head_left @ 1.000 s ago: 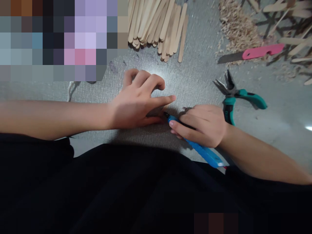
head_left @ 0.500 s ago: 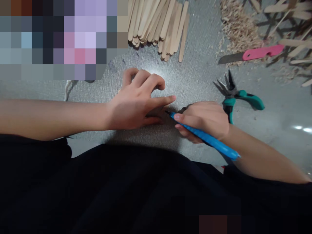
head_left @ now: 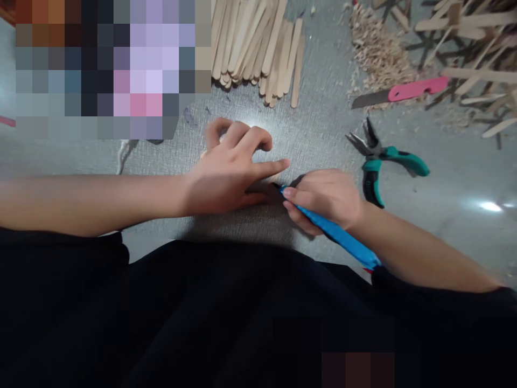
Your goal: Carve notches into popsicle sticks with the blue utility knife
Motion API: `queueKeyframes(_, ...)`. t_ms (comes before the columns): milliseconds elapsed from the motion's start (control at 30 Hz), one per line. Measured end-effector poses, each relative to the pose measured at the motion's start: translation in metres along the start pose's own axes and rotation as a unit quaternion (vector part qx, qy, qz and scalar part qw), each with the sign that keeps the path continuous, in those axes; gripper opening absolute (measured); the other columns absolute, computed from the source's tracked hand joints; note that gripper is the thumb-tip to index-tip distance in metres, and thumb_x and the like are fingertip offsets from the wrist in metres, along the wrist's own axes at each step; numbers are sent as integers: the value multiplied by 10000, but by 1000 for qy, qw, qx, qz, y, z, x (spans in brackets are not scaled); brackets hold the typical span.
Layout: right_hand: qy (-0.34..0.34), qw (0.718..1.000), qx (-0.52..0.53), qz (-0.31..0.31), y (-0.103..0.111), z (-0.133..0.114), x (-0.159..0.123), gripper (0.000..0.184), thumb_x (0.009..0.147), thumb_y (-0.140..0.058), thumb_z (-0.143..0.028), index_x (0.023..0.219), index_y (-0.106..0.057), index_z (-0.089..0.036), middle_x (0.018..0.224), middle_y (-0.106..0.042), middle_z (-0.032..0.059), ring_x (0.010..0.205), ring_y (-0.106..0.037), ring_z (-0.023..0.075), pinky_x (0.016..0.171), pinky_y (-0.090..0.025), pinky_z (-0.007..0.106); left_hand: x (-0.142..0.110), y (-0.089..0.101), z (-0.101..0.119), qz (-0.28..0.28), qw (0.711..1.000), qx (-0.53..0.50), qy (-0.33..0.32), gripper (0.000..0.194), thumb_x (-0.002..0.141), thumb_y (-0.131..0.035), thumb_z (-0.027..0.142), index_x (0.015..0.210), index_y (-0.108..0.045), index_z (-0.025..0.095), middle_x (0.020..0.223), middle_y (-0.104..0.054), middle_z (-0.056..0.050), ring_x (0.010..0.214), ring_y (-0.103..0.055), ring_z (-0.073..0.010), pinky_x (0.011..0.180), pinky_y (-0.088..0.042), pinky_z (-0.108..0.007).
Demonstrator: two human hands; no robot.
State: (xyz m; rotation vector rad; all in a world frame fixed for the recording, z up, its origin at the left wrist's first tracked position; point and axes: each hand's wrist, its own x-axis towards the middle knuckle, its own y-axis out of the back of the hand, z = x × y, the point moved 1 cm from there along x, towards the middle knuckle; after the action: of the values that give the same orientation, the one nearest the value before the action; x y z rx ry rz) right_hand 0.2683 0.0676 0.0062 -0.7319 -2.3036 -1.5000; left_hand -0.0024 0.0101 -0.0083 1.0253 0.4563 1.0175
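Note:
In the head view, my right hand (head_left: 329,196) is wrapped round a blue pen (head_left: 343,237). The pen's dark tip points left, into the gap beside my left fingers. My left hand (head_left: 232,172) lies palm down on the grey table, thumb and index finger stretched apart and the other fingers bent. A small pale sliver, perhaps a wooden stick (head_left: 276,177), shows below the left index finger; most of whatever lies under that palm is hidden. Just beyond my right hand lie green-handled pliers (head_left: 374,153), their jaws spread.
Flat wooden sticks (head_left: 250,48) are piled at the top middle. A pink-handled saw knife (head_left: 418,89) lies beside wood shavings (head_left: 379,54). More scattered sticks (head_left: 472,75) fill the upper right. A white cord (head_left: 121,156) runs out below the blurred patch.
The view has shifted slightly, so the pliers and knife appear further left. My right hand and the pen have moved a little left, towards my left hand, which keeps its pose.

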Motion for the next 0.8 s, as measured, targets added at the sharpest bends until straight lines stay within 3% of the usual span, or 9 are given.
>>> queueKeyframes(133, 51, 996, -70, 1, 2, 2, -2, 246, 1171, -700, -168, 938, -709, -246, 674, -664, -49, 567, -568, 152, 570, -401, 367, -4, -4, -4, 37, 999, -2, 8, 720, 1090, -799, 675, 1734, -645, 391, 1538, -698, -172, 1457, -591, -433, 1247, -416, -728)
queueKeyframes(233, 116, 983, -127, 67, 8, 3, -5, 127, 1124, -792, -177, 1004, -767, -212, 700, -700, -27, 574, -570, 150, 532, -386, 349, -4, -2, -7, 101, 994, -44, -8, 885, 1050, -841, 710, 1783, -573, 292, 1497, -723, -174, 1332, -698, -372, 1190, -531, -621)
queueKeyframes(333, 150, 970, -157, 106, 12, 2, -8, 54, 1104, -815, -199, 1075, -781, -229, 731, -726, -21, 589, -593, 148, 520, -423, 327, -4, 2, -6, 135, 981, -136, -1, 778, 1028, -901, 583, 1655, -655, 193, 1434, -773, -170, 1095, -771, -251, 996, -649, -439)
queueKeyframes(433, 162, 963, -179, 118, 10, -1, -7, 90, 1130, -778, -239, 1055, -772, -290, 726, -713, -40, 584, -586, 144, 510, -427, 313, -3, 7, 0, 76, 964, -252, 44, 480, 1065, -875, 490, 1394, -781, 154, 1053, -858, -76, 757, -732, -138, 712, -605, -281)
queueKeyframes(500, 164, 959, -190, 133, 6, -3, -4, 89, 1123, -779, -246, 1050, -782, -297, 716, -702, -45, 570, -564, 143, 497, -411, 310, -1, 9, 5, 25, 943, -322, 87, 342, 1115, -803, 492, 1181, -832, 158, 862, -841, -48, 652, -709, -116, 617, -553, -235)
queueKeyframes(633, 152, 964, -171, 135, 0, -2, 0, 77, 1093, -797, -269, 1048, -818, -327, 682, -667, -55, 543, -530, 150, 488, -374, 321, 1, 12, 13, -5, 898, -405, 169, 369, 1111, -785, 482, 911, -805, 173, 729, -816, -57, 552, -672, -98, 531, -503, -200)
queueKeyframes(800, 36, 997, 53, 48, 2, 4, -6, 86, 1019, -907, -395, 966, -841, -383, 551, -502, -92, 426, -362, 121, 464, -260, 339, 2, 10, 19, 3, 848, -476, 233, 361, 1016, -901, 446, 831, -735, 185, 630, -752, -27, 451, -627, -89, 427, -456, -175)
